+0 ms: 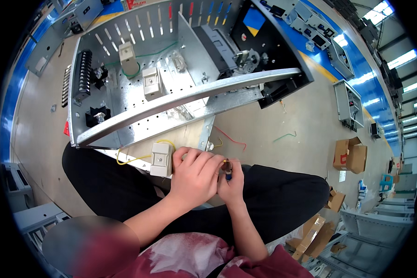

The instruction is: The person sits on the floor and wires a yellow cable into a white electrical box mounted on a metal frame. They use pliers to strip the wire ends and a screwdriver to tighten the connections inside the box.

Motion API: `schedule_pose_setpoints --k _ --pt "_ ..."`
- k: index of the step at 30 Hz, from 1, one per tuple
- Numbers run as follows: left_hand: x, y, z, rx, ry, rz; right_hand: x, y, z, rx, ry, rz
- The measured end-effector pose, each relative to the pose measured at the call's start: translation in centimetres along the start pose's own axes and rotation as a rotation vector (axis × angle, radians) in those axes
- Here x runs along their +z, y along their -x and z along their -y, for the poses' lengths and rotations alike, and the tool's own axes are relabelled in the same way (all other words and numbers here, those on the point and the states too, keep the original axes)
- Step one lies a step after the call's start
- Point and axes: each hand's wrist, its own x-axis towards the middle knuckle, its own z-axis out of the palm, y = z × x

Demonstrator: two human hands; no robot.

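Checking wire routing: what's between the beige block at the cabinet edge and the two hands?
Head view: nothing separate. The left hand touches the beige block; a yellow wire loops from the block, and the right hand sits just beyond.

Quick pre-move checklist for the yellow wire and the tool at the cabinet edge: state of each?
1. Left hand on the yellow wire by the beige block: ok, fingers rest next to the block.
2. Right hand has a grip on the small tool: ok, fist closed round it.
3. Wire end meets the tool tip: cannot tell, fingers hide it.
4. Wire seated in the block: cannot tell, only a loop shows beside it.
5. Block steady on the cabinet edge: cannot tell, it sits at the rim.
6. Loose red wire and green wire on the floor, apart from the hands: ok.
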Motion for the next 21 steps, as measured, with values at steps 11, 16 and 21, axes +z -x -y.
schedule_pose_setpoints --k 11,16,21 --pt "0.7 0.3 0.3 -0.052 -0.039 0.026 0.9 -1.0 -0.4 -0.073 -0.057 -0.032" --pt "0.9 0.3 0.4 -0.042 -0.055 0.022 1.1 -1.4 -0.5 -0.085 -0.086 -0.03" --pt "1.0 0.4 0.4 -0.048 -0.052 0.019 1.4 -1.7 -0.2 -0.101 -0.098 -0.025"
